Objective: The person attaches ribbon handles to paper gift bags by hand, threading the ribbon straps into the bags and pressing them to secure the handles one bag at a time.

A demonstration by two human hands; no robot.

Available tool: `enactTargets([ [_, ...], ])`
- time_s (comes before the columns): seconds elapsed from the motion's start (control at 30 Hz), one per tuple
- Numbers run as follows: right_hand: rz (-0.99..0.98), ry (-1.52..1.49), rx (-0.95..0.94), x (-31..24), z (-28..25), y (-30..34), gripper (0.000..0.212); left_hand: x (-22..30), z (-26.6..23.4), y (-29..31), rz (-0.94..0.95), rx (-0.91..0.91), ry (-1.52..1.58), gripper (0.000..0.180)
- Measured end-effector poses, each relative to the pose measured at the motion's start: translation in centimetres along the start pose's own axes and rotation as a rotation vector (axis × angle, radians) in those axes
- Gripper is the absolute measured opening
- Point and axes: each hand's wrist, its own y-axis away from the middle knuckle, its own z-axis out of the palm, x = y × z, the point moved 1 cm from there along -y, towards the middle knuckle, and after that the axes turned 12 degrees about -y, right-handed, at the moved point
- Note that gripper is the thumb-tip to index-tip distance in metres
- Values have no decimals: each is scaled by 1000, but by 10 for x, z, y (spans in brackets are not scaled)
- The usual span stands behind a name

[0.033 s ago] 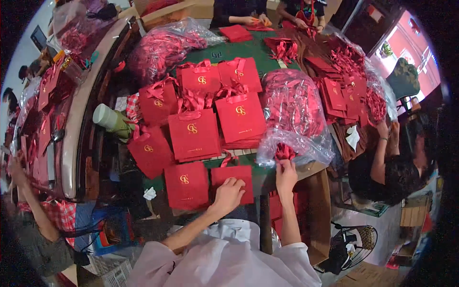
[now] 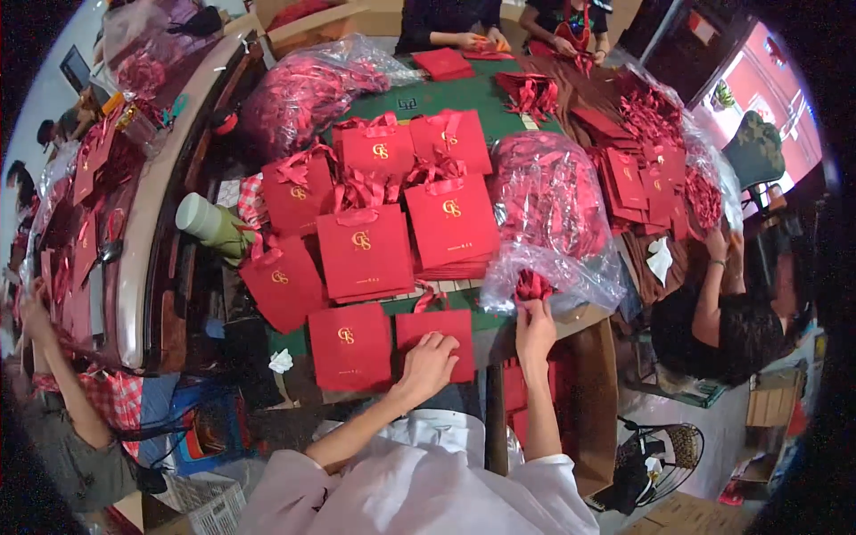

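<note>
My left hand [image 2: 428,364] lies on a small red paper bag [image 2: 456,323] at the table's near edge, fingers spread and slightly bent over it. A red ribbon handle [image 2: 431,297] sticks up from that bag's far side. To the right, my right hand [image 2: 535,334] pinches red ribbons [image 2: 532,285] at the mouth of a clear plastic sack [image 2: 548,192] full of them. A red bag with gold print [image 2: 349,346] lies just left of my left hand. Beyond it stand stacks of red bags [image 2: 364,252] with ribbon handles, and another stack [image 2: 451,220] beside them.
A pale-lidded green bottle [image 2: 212,223] lies left of the stacks on the green table [image 2: 419,100]. Another ribbon sack [image 2: 308,94] sits farther back. An open cardboard box [image 2: 599,401] stands below my right forearm. Co-workers' hands [image 2: 481,41] handle red pieces across the table; another person [image 2: 722,308] works at right.
</note>
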Motion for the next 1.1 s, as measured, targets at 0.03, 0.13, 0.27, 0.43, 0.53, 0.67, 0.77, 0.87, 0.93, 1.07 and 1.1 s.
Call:
enactTargets([
  [0.03, -9, -10, -1, -4, -3, 0, 7, 1, 0, -1, -5, 10, -8, 19],
  [0.13, -83, 147, -92, -24, -12, 9, 7, 2, -12, -5, 24, 37, 138, 24],
  [0.27, -217, 6, -308, -82, -42, 22, 7, 15, -24, -23, 237, 116, 100, 33],
  [0.43, -367, -8, -412, -118, -66, 25, 10, 25, -29, -36, 389, 44, 199, 26],
  [0.53, -329, -99, -366, -122, -71, 30, 12, 28, -38, -33, 302, -30, 314, 20],
  [0.67, -205, -295, -290, -120, -68, 37, 11, 28, -39, -30, 347, 36, 415, 21],
  [0.77, -38, -510, -259, -116, -63, 42, 10, 29, -35, -22, 184, -104, 606, 21],
  [0.87, 163, -915, -281, -107, -49, 49, 9, 39, -40, -15, 121, -90, 788, 22],
  [0.93, 195, -1082, -273, -106, -44, 53, 11, 46, -36, -8, -57, -163, 1044, 23],
  [1.07, 94, -1134, -201, -118, -57, 51, 14, 45, -28, 6, -113, -237, 1180, 19],
  [1.1, 96, -1186, -171, -118, -60, 50, 14, 43, -27, 8, -112, -247, 1187, 19],
])
